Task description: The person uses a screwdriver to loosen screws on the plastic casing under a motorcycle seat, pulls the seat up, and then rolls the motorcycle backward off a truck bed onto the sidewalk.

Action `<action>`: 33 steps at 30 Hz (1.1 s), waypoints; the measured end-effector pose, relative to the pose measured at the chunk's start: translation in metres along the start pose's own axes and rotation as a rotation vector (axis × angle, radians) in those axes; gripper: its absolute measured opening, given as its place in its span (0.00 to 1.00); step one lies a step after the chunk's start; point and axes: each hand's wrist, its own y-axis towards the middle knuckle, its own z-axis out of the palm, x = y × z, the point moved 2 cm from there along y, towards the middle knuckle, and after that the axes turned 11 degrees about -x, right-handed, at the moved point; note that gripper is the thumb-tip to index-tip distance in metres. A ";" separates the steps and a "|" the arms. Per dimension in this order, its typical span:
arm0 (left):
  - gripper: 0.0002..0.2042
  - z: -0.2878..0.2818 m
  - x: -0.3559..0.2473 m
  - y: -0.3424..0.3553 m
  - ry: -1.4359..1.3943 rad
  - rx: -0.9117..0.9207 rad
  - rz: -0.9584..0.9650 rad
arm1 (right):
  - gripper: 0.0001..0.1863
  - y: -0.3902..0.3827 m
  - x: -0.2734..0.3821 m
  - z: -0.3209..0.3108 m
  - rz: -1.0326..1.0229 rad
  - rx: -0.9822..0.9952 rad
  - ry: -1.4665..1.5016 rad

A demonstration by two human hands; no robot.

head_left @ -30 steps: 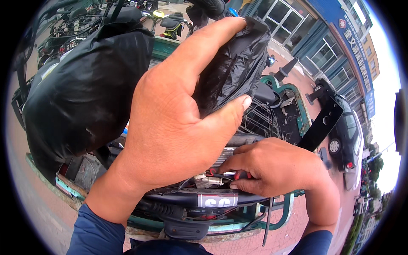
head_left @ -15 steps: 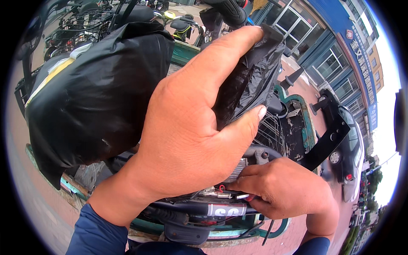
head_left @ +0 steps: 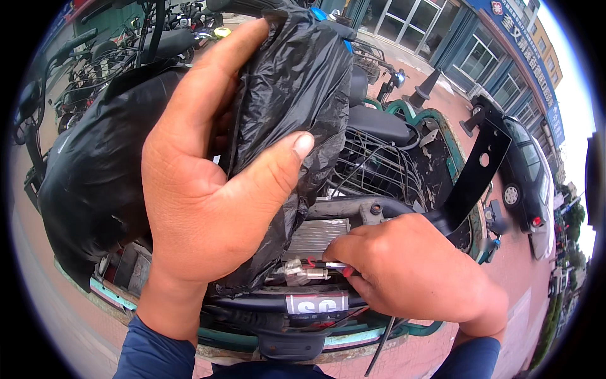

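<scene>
At the far left, parked bikes and scooters (head_left: 95,82) crowd the upper edge. Below them, a bulky black plastic bag (head_left: 95,183), full and rounded, hangs over the near side, with a small tear low on its surface.

Next to it, the left hand (head_left: 196,196) comes up from a navy sleeve, its back toward the camera. It grips a crumpled black plastic sheet (head_left: 297,95), the thumb laid across the near face and the fingers reaching up along and behind its left edge. The sheet stands raised above the vehicle's front, its lower end trailing down beside the wrist.

Just right of the sheet's lower end sits a finned metal box (head_left: 322,235). In front of it are pale plug connectors (head_left: 303,275) with thin wires, and nearer still a dark crossbar bearing a white-lettered label (head_left: 317,303).

The right hand (head_left: 416,271) is curled beside the connectors, thumb and forefinger pinched on a small red-ended piece (head_left: 348,271); its exact kind is mostly hidden by the fingers. Behind this hand lie a wire basket (head_left: 379,167) and a worn green metal frame (head_left: 435,123), with a dark cone (head_left: 426,88) beyond on the pavement.

Farther right, a black metal bracket (head_left: 478,167) with a round hole slants upward, and a dark car (head_left: 527,183) is parked past it, near blue-fronted shops (head_left: 467,38).
</scene>
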 end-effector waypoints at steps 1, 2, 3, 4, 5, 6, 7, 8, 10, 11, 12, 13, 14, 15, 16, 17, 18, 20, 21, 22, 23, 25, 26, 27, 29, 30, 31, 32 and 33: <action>0.39 0.000 0.000 -0.001 0.001 -0.003 -0.002 | 0.14 0.001 -0.003 0.000 0.031 -0.076 -0.019; 0.39 0.000 -0.001 -0.001 0.003 -0.006 -0.004 | 0.14 0.002 -0.006 0.000 0.062 -0.150 -0.038; 0.39 -0.001 -0.001 -0.001 0.006 -0.011 -0.006 | 0.14 0.004 -0.010 0.000 0.092 -0.225 -0.055; 0.38 0.001 0.000 -0.002 -0.012 -0.011 -0.004 | 0.14 0.005 -0.016 0.001 0.168 -0.269 -0.077; 0.38 0.004 0.005 -0.005 -0.026 -0.071 0.022 | 0.15 0.004 -0.023 -0.001 0.162 -0.325 -0.041; 0.38 0.010 0.012 -0.009 -0.040 -0.132 0.047 | 0.15 0.003 -0.029 0.002 0.175 -0.359 -0.005; 0.38 0.011 0.012 -0.010 -0.014 -0.147 0.047 | 0.15 0.003 -0.034 0.005 0.188 -0.392 0.032; 0.38 0.012 0.013 -0.011 0.013 -0.163 0.048 | 0.15 0.002 -0.035 0.006 0.174 -0.389 0.038; 0.37 0.009 0.003 -0.010 0.068 -0.151 0.017 | 0.14 0.000 -0.034 0.005 0.146 -0.384 0.057; 0.37 0.011 0.003 -0.012 0.060 -0.175 0.012 | 0.13 0.001 -0.035 0.006 0.122 -0.371 0.067; 0.37 0.012 0.004 -0.014 0.050 -0.199 0.005 | 0.13 0.003 -0.035 0.006 0.099 -0.360 0.077; 0.37 0.010 0.004 -0.011 0.079 -0.142 0.012 | 0.12 0.001 -0.038 0.006 0.093 -0.357 0.086; 0.36 0.006 0.002 -0.008 0.116 -0.092 0.024 | 0.12 0.001 -0.039 0.007 0.070 -0.354 0.085; 0.36 0.002 0.000 -0.004 0.151 -0.040 0.039 | 0.12 0.000 -0.040 0.007 0.046 -0.352 0.084; 0.36 0.001 0.001 -0.004 0.169 -0.041 0.051 | 0.12 0.000 -0.040 0.008 0.016 -0.347 0.079; 0.36 0.001 -0.001 -0.005 0.190 -0.041 0.050 | 0.12 0.001 -0.040 0.008 0.013 -0.343 0.090; 0.36 0.001 -0.002 -0.004 0.211 -0.039 0.050 | 0.12 0.001 -0.040 0.008 0.009 -0.339 0.100; 0.36 0.003 -0.003 -0.005 0.239 -0.043 0.045 | 0.11 0.003 -0.041 0.009 0.007 -0.322 0.126; 0.36 0.004 -0.004 -0.004 0.247 -0.047 0.041 | 0.11 0.003 -0.042 0.009 0.011 -0.314 0.144; 0.36 0.005 -0.005 -0.004 0.253 -0.055 0.037 | 0.11 0.003 -0.042 0.008 0.014 -0.302 0.158; 0.36 0.004 -0.004 -0.005 0.254 -0.061 0.034 | 0.11 0.003 -0.042 0.008 0.006 -0.303 0.169; 0.36 0.005 -0.004 -0.005 0.254 -0.064 0.033 | 0.11 0.001 -0.042 0.009 -0.009 -0.304 0.193; 0.36 0.006 -0.004 -0.006 0.249 -0.067 0.030 | 0.11 0.001 -0.042 0.009 -0.010 -0.297 0.195; 0.36 0.006 -0.003 -0.006 0.247 -0.072 0.029 | 0.11 0.001 -0.043 0.010 -0.012 -0.291 0.197; 0.36 0.007 -0.003 -0.007 0.241 -0.082 0.025 | 0.11 0.002 -0.044 0.011 -0.032 -0.278 0.193; 0.36 0.007 -0.003 -0.007 0.239 -0.089 0.021 | 0.11 0.002 -0.044 0.012 -0.053 -0.270 0.188; 0.36 0.007 -0.004 -0.008 0.235 -0.095 0.017 | 0.11 0.002 -0.044 0.012 -0.071 -0.265 0.182; 0.36 0.008 -0.005 -0.008 0.230 -0.104 0.013 | 0.11 0.002 -0.042 0.011 -0.121 -0.258 0.181; 0.36 0.008 -0.005 -0.008 0.224 -0.111 0.009 | 0.11 0.001 -0.039 0.010 -0.171 -0.250 0.181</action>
